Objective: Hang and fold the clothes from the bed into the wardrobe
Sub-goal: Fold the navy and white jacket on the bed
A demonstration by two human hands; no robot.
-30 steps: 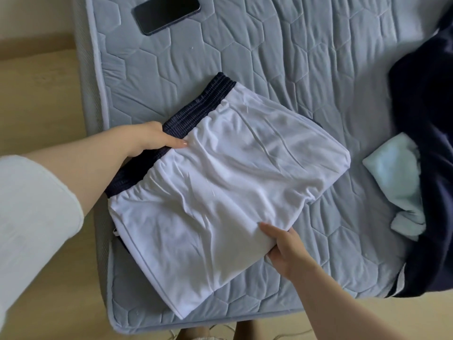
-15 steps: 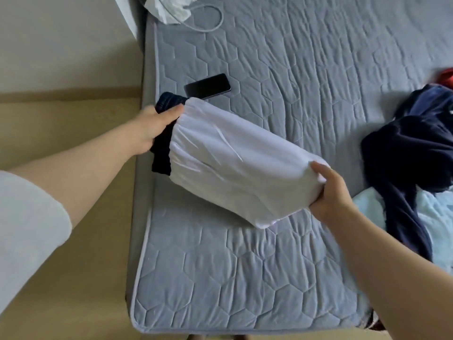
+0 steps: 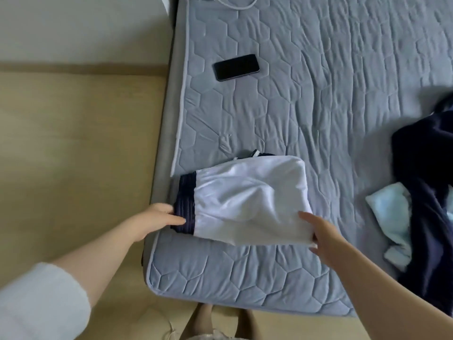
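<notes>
- Grey quilted mattress (image 3: 318, 94): filling most of the head view, with its left edge and near corner in front of the body.
- Heap of dark navy clothing (image 3: 426, 182): far right on the mattress, unfolded, well apart from both hands.
- Folded white shorts with a navy ribbed waistband (image 3: 250, 200): lying flat near the mattress's left edge. Long axis running left to right, with the waistband end (image 3: 186, 204) toward the edge and the folded white end toward the middle of the bed.
- Crumpled pale blue cloth (image 3: 392, 217): just beside the navy heap, to the right of the shorts and apart from them.
- Left hand (image 3: 157, 217): at the waistband end, fingers nearly straight, tips touching the navy ribbing, no curl round it visible.
- Right hand (image 3: 323, 231): at the opposite end, fingers straight and laid on the near right corner of the white cloth. Thumb hidden, so no telling whether it reaches underneath.
- Flat black phone (image 3: 236, 67): farther up the mattress, well beyond the shorts.
- Judged from this: one hand at each short end, neither nearer than the other, so a level two-handed lift along that axis to keep the fold. Wardrobe not in view.
</notes>
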